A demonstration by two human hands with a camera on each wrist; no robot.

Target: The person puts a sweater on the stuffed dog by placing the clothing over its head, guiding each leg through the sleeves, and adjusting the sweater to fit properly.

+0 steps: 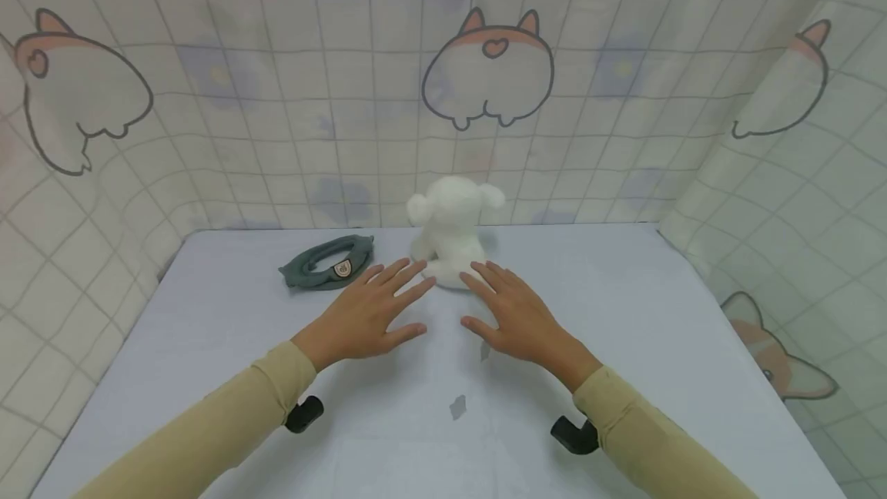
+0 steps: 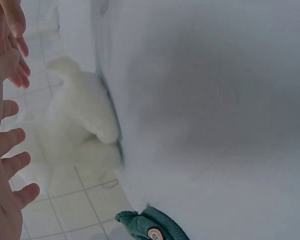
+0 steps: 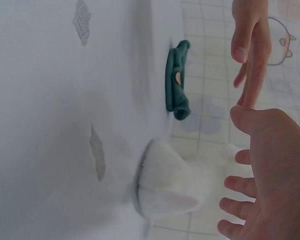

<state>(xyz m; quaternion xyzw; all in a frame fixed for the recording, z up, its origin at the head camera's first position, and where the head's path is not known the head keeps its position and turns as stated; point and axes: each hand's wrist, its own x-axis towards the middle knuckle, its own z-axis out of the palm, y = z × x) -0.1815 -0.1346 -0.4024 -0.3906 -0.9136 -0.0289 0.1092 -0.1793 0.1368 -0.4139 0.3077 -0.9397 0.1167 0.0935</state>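
Observation:
Both hands reach forward over the table with fingers spread, holding nothing. My left hand (image 1: 374,310) is on the left in the head view, its fingertips overlapping the lower front of a white plush toy (image 1: 452,222). From the right, my right hand (image 1: 516,314) extends toward the same toy, fingertips close to its base. The toy sits upright at the table's far side, with rounded ears sticking out to both sides. Left of it lies a grey-green ring-shaped cloth piece (image 1: 329,262) bearing a small round-edged badge (image 1: 343,268), near my left fingers.
A white cloth covers the table (image 1: 596,283), with small grey patches (image 1: 458,406) near its middle. Behind and at both sides hangs a checked curtain (image 1: 277,122) with cartoon corgi prints. Dark curved pieces (image 1: 575,435) stick out below both sleeves.

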